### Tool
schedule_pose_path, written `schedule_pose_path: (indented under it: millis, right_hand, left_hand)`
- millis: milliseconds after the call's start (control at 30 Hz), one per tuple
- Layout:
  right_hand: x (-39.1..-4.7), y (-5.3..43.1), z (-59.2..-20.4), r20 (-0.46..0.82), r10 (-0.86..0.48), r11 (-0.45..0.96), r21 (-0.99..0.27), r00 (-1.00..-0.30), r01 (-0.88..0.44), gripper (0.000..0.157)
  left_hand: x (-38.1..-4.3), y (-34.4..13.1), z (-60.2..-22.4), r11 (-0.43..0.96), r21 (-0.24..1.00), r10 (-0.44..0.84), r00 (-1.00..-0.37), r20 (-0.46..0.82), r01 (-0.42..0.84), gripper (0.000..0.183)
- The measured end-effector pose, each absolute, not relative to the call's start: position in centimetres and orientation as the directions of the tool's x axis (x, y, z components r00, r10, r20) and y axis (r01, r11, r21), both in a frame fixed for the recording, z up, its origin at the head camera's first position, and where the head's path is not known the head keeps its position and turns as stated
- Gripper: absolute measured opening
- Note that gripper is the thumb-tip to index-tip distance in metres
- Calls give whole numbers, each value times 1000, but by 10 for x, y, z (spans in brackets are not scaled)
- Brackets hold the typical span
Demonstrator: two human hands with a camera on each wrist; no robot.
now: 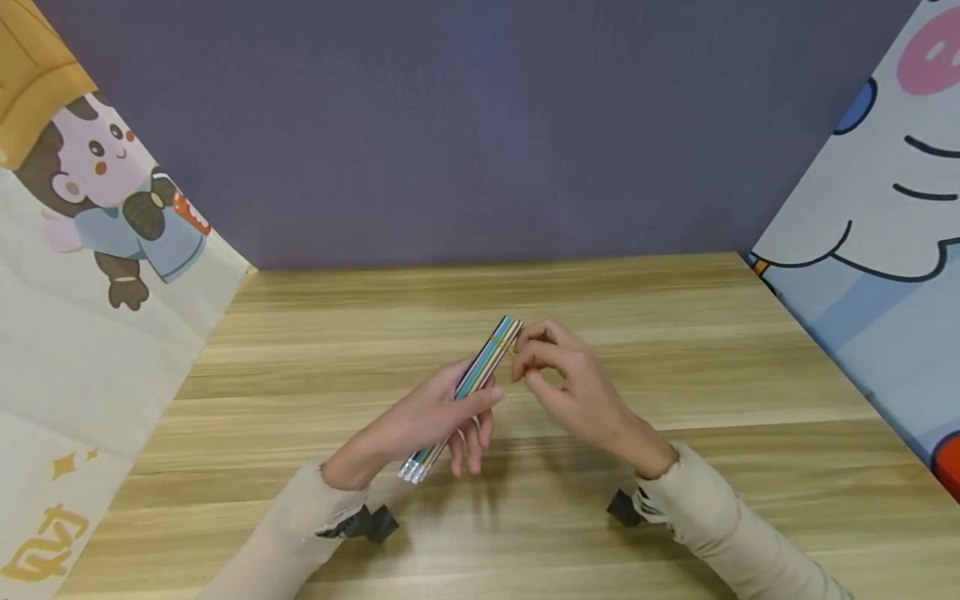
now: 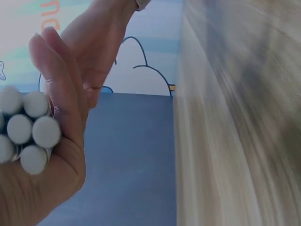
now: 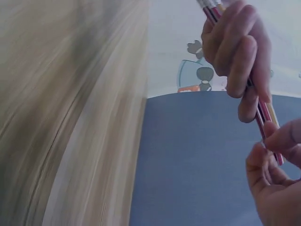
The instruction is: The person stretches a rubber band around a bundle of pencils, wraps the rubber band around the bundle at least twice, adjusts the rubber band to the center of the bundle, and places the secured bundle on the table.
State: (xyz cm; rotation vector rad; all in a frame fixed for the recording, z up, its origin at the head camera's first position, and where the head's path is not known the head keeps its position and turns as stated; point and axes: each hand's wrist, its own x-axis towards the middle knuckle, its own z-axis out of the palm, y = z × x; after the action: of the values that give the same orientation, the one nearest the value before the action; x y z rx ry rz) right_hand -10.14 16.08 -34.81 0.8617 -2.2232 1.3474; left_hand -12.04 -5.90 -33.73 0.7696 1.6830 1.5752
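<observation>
My left hand (image 1: 427, 417) grips a bundle of striped pencils (image 1: 480, 372) above the table, thumb across the top. The bundle slants, its far end up and to the right. Its white round eraser ends (image 2: 34, 131) face the left wrist camera. Around the pencils near their far end runs a thin yellow rubber band (image 1: 500, 341). My right hand (image 1: 581, 387) is beside that end, with thumb and fingers curled, and pinches a stretched part of the band. In the right wrist view, the right fingertips (image 3: 270, 136) are close against the pencils; the band is hard to make out there.
Below both hands spreads a wood-grain table (image 1: 525, 542). A plain dark blue-grey panel (image 1: 480, 133) stands at its back. Cartoon-printed panels flank it at left (image 1: 112, 208) and right (image 1: 862, 217). Both sleeves have small black wrist mounts (image 1: 367, 523).
</observation>
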Motion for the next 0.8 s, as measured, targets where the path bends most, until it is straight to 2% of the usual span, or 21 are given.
schedule_pose_path:
  millis: [200,300,400,567,700,800]
  right_hand:
    - [-105,166,-345,424,-309,260,-823,-851,-505,26]
    - [-107,169,-344,355,-328,230,-869,-875,-439,23]
    - [-109,171,-344,349,-298,213,-883,-888,-419,20]
    - [-110,170,-342,316,-263,279,-880,-912,-385,17]
    - [-111,173,-342,150,-405,294,-913,-902,-284,14]
    - [-113,178,-344,24,-567,247,-949,-823,-197,6]
  left_hand:
    - [-117,-60,-333,101,995,788,-611,-80,0,22]
    - [-116,-62,-331,101,995,774,-630,-70,14,23]
    - [-116,-62,-330,90,996,752,-658,-51,26,24]
    - [-113,-59,-330,76,995,748,-664,-14,65,22]
    - [-109,-56,-332,97,990,765,-644,-10,101,20]
    - [-107,-56,-334,155,971,778,-629,-5,184,17]
